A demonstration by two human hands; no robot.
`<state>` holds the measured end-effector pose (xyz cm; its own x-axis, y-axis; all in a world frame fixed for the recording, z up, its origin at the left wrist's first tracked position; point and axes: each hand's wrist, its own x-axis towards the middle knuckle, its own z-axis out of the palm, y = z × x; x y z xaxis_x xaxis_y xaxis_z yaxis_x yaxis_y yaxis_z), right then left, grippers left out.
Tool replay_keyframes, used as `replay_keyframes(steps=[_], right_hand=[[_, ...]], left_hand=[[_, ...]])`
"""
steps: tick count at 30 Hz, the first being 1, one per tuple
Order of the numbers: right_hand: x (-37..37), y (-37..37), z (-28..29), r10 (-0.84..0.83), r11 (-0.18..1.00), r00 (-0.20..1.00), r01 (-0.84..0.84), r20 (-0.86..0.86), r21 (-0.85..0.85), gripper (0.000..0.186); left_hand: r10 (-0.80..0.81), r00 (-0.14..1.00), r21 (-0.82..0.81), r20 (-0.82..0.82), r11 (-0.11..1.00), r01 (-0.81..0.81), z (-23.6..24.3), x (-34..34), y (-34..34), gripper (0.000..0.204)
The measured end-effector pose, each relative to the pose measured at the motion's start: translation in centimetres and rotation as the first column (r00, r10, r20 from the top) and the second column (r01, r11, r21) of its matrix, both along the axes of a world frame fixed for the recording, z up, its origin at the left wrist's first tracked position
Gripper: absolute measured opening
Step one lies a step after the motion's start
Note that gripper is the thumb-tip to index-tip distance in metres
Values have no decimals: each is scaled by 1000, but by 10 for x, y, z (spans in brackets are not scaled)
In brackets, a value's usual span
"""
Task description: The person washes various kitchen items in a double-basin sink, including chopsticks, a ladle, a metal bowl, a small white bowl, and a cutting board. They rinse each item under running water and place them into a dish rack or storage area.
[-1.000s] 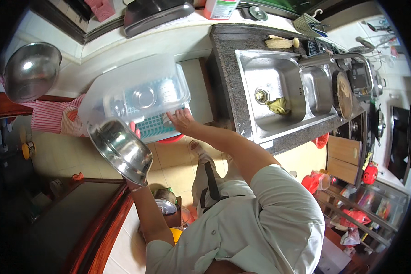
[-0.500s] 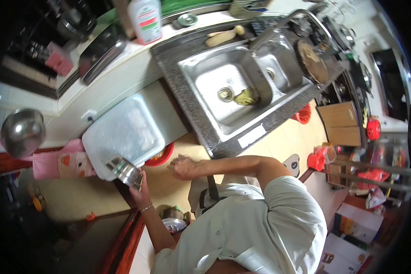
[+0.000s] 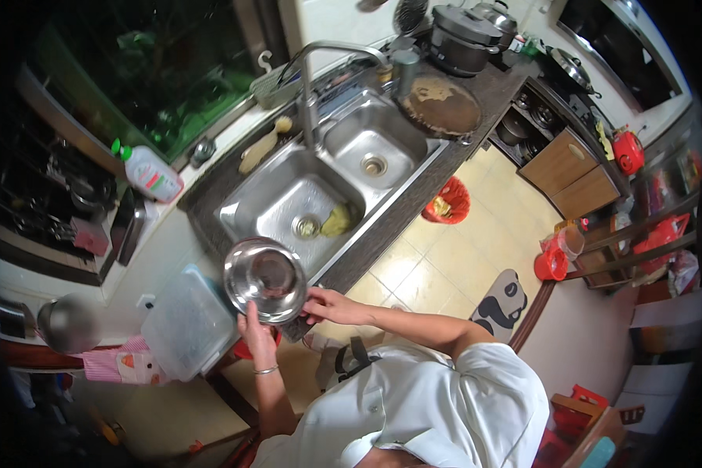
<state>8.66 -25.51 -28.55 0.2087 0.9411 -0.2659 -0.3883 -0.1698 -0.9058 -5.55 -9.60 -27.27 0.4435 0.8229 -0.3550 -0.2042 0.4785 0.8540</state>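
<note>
A shiny stainless steel bowl (image 3: 246, 287) is held up over the near left corner of the sink counter, its hollow side facing me. My left hand (image 3: 257, 334), with a bracelet on the wrist, grips its lower rim. At the bowl's right rim, the curled fingers of my right hand (image 3: 326, 306) close on the edge; the bowl hides part of them. Just beyond lies the left basin (image 3: 277, 191) of a double steel sink, with a yellow-green cloth (image 3: 337, 221) beside its drain.
A faucet (image 3: 310, 117) rises behind the basins. A round wooden board (image 3: 442, 105) lies right of the sink. The lidded translucent box (image 3: 187, 324) stands left of the bowl. On the tiled floor are a red bin (image 3: 447, 201) and a panda-patterned mat (image 3: 501, 303).
My left hand has brought the bowl up and right from above the box to the counter corner. My right hand has come to the bowl's rim. The view has shifted toward the right.
</note>
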Motion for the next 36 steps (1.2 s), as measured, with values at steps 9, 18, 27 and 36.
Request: replay_keyframes(steps=[9,18,27,36], right_hand=[[106,-222,16,-337,939,925,319,-173,-126,55],[164,-269,-6,-702,709,689,652,-180,-268,41],[270,-361,13,-904,416,427,879,-3,-232,32],[372,-507,-41,-977,205,156,881,-147,-426,33]], left_hand=[[-447,894,33,-41,893,448,-11,160,-156,22],[-705,692,156,-155,675,721,-16,267,-217,28],[-854,333,292,-400,226,929,-20,422,-295,22],[-780,0,246,-626,-198,949,-68,600,-453,39]])
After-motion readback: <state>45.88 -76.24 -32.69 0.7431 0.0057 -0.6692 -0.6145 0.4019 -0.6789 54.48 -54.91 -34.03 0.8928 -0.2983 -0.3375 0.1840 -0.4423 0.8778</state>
